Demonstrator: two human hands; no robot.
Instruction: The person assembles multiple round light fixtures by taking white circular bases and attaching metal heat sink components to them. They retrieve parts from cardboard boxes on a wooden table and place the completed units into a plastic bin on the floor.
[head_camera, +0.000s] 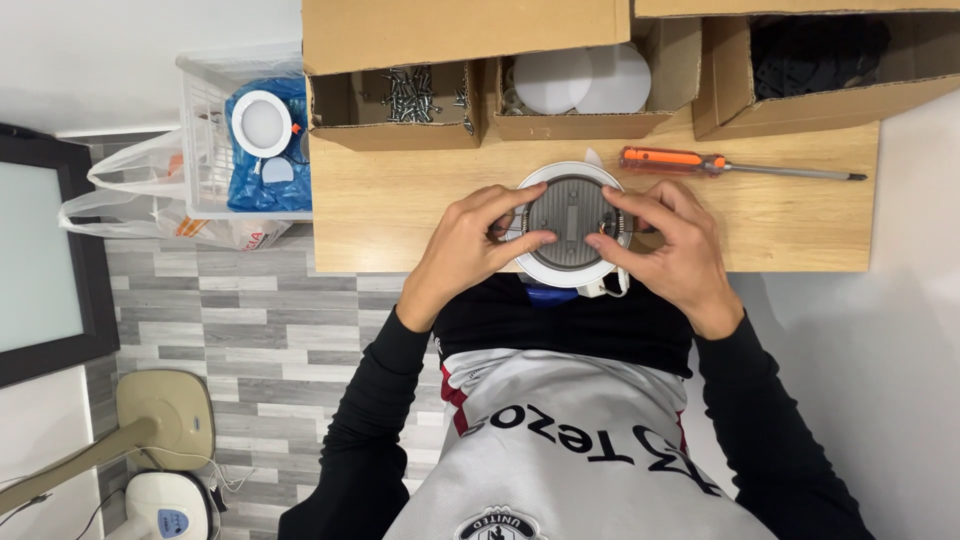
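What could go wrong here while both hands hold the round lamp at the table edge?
1. The lamp hangs partly over the table edge; if the left hand or right hand slips, it may fall.
2. Fingertips press near the spring clips; one might snap onto a finger.
3. The screwdriver lies close behind the right hand and might get knocked and roll.

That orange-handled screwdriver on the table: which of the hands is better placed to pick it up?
Probably the right hand. The screwdriver lies just beyond its fingers, on the same side of the round lamp that both hands grip. The left hand would have to cross over the lamp.
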